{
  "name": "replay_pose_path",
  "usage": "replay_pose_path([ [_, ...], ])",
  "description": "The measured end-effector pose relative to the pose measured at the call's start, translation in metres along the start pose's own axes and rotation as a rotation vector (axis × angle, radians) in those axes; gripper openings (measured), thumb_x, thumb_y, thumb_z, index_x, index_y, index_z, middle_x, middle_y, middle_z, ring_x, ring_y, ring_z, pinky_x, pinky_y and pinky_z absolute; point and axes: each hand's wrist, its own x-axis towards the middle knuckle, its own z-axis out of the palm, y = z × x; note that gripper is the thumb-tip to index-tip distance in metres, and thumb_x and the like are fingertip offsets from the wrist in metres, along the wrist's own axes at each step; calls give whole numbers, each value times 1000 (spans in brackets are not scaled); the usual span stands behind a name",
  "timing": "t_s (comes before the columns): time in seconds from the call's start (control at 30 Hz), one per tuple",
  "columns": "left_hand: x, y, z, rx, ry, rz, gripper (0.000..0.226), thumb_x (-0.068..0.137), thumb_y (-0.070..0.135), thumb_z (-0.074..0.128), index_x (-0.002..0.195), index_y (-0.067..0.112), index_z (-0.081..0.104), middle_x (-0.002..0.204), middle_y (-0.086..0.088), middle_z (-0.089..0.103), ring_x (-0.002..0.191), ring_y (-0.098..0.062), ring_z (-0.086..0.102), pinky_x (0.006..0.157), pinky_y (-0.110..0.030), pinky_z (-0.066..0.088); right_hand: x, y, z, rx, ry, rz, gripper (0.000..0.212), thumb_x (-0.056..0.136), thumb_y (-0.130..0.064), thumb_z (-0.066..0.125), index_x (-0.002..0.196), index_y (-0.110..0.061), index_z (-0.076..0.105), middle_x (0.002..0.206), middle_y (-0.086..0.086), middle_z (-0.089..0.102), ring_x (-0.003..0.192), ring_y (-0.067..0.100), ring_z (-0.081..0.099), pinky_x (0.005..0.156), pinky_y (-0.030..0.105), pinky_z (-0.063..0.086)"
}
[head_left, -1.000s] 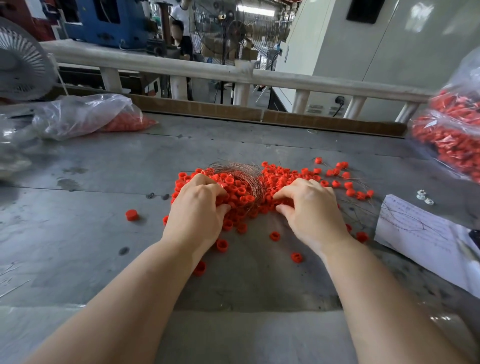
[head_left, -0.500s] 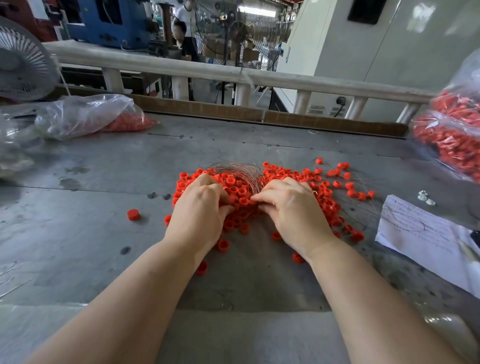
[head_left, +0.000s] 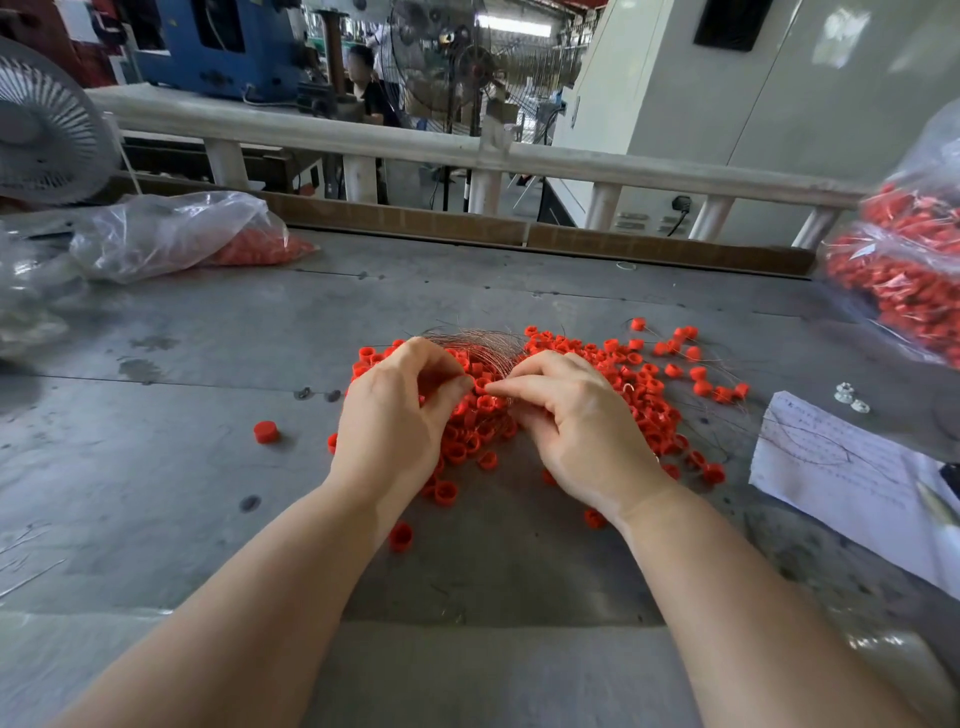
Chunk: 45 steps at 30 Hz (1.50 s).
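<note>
We held the left hand (head_left: 395, 421) and right hand (head_left: 576, 431) together, fingertips pinching one cap (head_left: 482, 385) atop the pile (head_left: 639, 384) on the desk (head_left: 156, 467), beside the wires (head_left: 483, 345). We judged the work far from complete: most caps lay loose; the bag (head_left: 904, 280) probably held finished ones.

Factory workshop, blue machine (head_left: 218, 49), industrial fan (head_left: 475, 65), grey workbench (head_left: 156, 467), bagged red caps (head_left: 904, 280)

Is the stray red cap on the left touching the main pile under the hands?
Apart. The head view shows the stray red cap alone on the table, bare grey surface between it and the pile of caps.
</note>
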Motion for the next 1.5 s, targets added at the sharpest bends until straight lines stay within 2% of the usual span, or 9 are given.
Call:
replay_pose_path([
  [0.1,1,0,0,-99,18,-74,11,82,20,70,79,25,61,71,15,61,71,1,57,63,-6,39,0,-1,2,-29,-43,-21,20,84,-5,65,100,-14,74,97,3,65,92,26,55,85,41,43],
  [0.27,-1,2,0,-190,-5,-129,16,84,20,68,83,34,60,76,11,65,73,-9,62,67,-24,47,0,0,3,-49,-58,-4,10,79,-4,70,85,-10,75,95,3,65,94,26,55,86,43,43],
  [0.4,-3,3,0,-200,-20,-136,10,85,18,68,91,26,65,78,11,66,76,-9,63,69,-24,50,1,-1,2,3,-39,27,12,80,-4,69,87,-10,75,93,2,65,94,23,55,89,34,41],
  [0.6,-2,3,0,-255,-20,-151,10,85,15,67,91,23,66,83,4,67,81,-17,64,79,-44,53,0,0,-2,81,-19,61,13,83,-4,66,89,-10,75,89,2,67,89,22,55,86,28,40],
  [0.83,-2,3,0,-259,-14,-150,17,84,16,68,83,32,62,79,7,66,73,-14,64,74,-42,55,1,1,-2,135,47,74,11,84,1,64,83,-9,70,87,0,64,91,19,56,87,26,42],
  [1.03,-1,1,2,-215,-15,-152,10,84,17,68,89,26,68,70,17,64,60,1,60,65,-16,51,2,-1,-6,255,205,129,15,88,-1,58,84,-13,65,75,-11,58,73,0,52,68,8,36],
  [1.23,-2,3,1,-157,-63,-84,13,85,18,67,94,25,73,71,26,60,66,6,57,69,-7,43,4,-2,-11,433,337,212,28,91,-2,53,81,-27,58,74,-5,63,66,9,56,68,30,49],
  [1.4,-3,4,1,-210,-85,-94,17,86,13,66,90,29,69,72,16,65,68,-4,63,70,-17,50,5,-4,-16,569,456,233,29,91,1,53,84,-27,60,71,-7,63,63,4,57,62,18,48],
  [1.5,-3,4,0,-248,-100,-111,19,87,11,64,96,27,69,75,14,67,71,-3,65,72,-17,53,7,-5,-18,676,506,256,27,88,3,57,89,-23,62,75,-3,65,64,7,59,65,20,50],
])
